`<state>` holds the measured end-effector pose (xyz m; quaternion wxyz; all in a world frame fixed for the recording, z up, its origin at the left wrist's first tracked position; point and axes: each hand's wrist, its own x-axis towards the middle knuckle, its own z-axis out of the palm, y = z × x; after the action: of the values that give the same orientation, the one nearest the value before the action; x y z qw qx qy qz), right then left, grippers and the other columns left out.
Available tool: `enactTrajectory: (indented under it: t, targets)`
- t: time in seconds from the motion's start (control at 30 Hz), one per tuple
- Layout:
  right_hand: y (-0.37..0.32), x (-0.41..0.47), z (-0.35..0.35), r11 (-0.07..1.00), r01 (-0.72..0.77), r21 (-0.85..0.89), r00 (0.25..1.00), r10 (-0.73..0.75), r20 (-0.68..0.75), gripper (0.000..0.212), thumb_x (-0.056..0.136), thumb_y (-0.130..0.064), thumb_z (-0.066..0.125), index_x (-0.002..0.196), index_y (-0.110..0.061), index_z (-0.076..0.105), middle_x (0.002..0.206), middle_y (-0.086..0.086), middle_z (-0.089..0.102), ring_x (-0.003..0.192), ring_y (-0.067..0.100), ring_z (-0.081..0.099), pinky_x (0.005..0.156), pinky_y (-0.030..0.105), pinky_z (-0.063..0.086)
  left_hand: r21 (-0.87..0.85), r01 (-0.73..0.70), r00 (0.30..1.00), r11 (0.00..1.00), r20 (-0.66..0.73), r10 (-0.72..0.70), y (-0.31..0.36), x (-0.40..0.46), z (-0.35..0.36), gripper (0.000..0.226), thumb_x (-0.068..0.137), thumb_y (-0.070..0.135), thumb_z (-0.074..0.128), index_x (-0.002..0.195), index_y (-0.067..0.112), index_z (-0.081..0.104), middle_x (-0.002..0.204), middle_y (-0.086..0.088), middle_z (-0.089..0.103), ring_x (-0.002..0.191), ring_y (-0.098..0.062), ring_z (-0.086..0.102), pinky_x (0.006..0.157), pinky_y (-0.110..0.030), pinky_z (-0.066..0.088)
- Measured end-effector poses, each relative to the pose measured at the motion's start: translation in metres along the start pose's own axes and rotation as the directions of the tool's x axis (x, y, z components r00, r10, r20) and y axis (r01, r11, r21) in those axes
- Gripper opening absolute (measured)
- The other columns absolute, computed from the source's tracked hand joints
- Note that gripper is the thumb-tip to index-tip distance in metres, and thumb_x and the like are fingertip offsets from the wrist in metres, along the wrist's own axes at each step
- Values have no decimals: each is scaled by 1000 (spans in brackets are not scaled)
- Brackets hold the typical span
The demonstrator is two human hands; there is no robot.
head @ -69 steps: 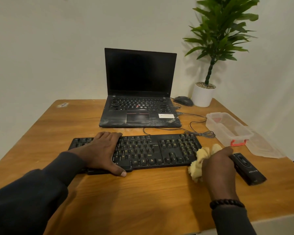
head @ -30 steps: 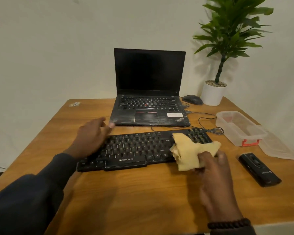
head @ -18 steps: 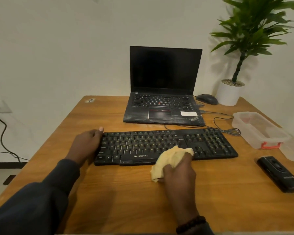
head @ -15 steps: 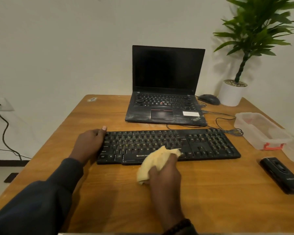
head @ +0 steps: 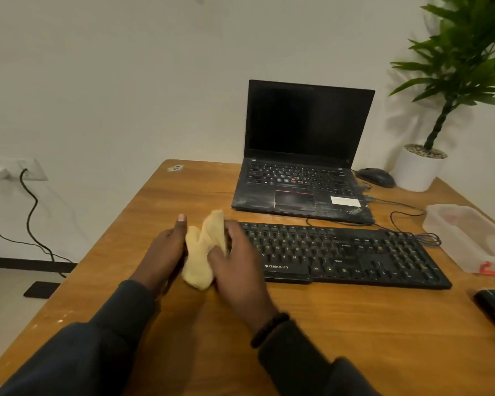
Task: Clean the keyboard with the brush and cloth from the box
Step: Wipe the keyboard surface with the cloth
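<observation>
Half a second ago my right hand (head: 235, 270) had the yellow cloth (head: 203, 250) on the front edge of the Zebronics keyboard (head: 343, 252), about a third of the way in from the left; now I have carried it all the way to the keyboard's left end, so the sweep along the near rows, which began at the number pad, has run its full length. My left hand (head: 166, 252), which was cupping that left end to steady the board, now sits right against the cloth, so the two hands meet there.

I take that to mean one wiping pass is done; the far rows, I judge, may want another (the blur on the hands makes the exact contact hard to read).

My right grip is clamped on the cloth, fingers curled over the bunched fabric, palm down, wrist with its dark bead bracelet (head: 269, 328) angled in from the right. The left hand stands on its edge on the desk (head: 355, 324), thumb raised, fingers fairly straight, pressing the cloth's left side rather than closing round it.

The clear plastic box (head: 466, 241) stands open at the desk's right edge, well apart from my hands; I cannot see a brush anywhere.
</observation>
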<state>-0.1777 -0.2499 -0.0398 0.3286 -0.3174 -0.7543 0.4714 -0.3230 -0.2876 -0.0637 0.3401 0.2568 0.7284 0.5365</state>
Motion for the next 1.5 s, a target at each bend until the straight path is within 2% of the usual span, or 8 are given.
enactTrajectory:
  t: [0.13, 0.23, 0.37, 0.53, 0.87, 1.0, 1.13, 1.5]
  targets:
    - [-13, 60, -18, 938, 292, -188, 956, -294, 20, 38, 99, -11, 45, 129, -29, 57, 105, -3, 60, 88, 13, 57, 71, 27, 51, -213, -110, 967, 971, -248, 55, -16, -9, 8, 47, 104, 50, 37, 116, 10, 59, 101, -12, 67, 85, -23, 66, 78, -40, 55]
    - [-9, 102, -11, 658, 546, -519, 833, -494, 249, 27, 95, -17, 54, 114, -31, 67, 103, -1, 54, 101, 18, 47, 85, 31, 43, -14, -203, 892, 979, -415, 179, -22, -26, 18, 35, 101, 35, 47, 131, 17, 43, 114, -10, 57, 92, -21, 61, 75, -38, 53]
    - [10, 128, -2, 322, 726, -607, 674, -158, 722, 23, 92, -20, 58, 113, -29, 64, 121, 1, 49, 114, 22, 43, 92, 43, 42, 308, -197, 917, 931, -279, 286, -23, -38, 33, 88, 82, 26, 79, 147, 8, 21, 137, -11, 37, 121, -29, 50, 96, -42, 50]
    - [8, 141, -14, 579, 685, -442, 557, -25, 830, 24, 96, -22, 53, 119, -22, 61, 116, 3, 60, 105, 19, 54, 89, 34, 45, 436, -147, 954, 888, -174, 244, -15, -37, 42, 133, 58, 58, 86, 153, 5, 9, 152, -16, 28, 139, -31, 32, 113, -42, 36]
    - [40, 158, -46, 781, 308, -543, 922, -104, 373, 23, 91, -2, 54, 104, -18, 65, 105, -1, 62, 97, 17, 58, 75, 25, 47, 619, -152, 967, 770, -67, 244, -8, -39, 53, 129, 60, 71, 76, 152, 8, 11, 149, -8, 26, 136, -23, 28, 108, -28, 29]
    - [30, 140, -100, 995, -89, 54, 996, 88, 28, 20, 93, -9, 57, 110, -18, 61, 109, 1, 63, 94, 16, 61, 71, 30, 54, 645, -148, 961, 750, -86, 264, 0, -36, 54, 136, 50, 92, 58, 150, 10, 16, 146, -7, 25, 133, -23, 27, 106, -34, 31]
    - [31, 102, -151, 739, -381, 556, 908, 411, 75, 27, 91, -24, 65, 115, -14, 60, 106, 9, 72, 90, 24, 70, 63, 37, 58, 687, -214, 896, 694, -144, 419, 14, -30, 75, 94, 82, 71, 54, 147, 10, 23, 146, -11, 24, 132, -28, 26, 107, -43, 29]
    - [16, 6, -258, 988, -113, -107, 963, 83, -255, 21, 97, -47, 49, 111, -38, 62, 102, -18, 67, 90, -1, 61, 72, 22, 44, 660, -433, 838, 614, 45, 544, 38, -35, 154, 72, 91, 59, 52, 143, 15, 27, 141, -7, 21, 124, -19, 21, 107, -37, 28]
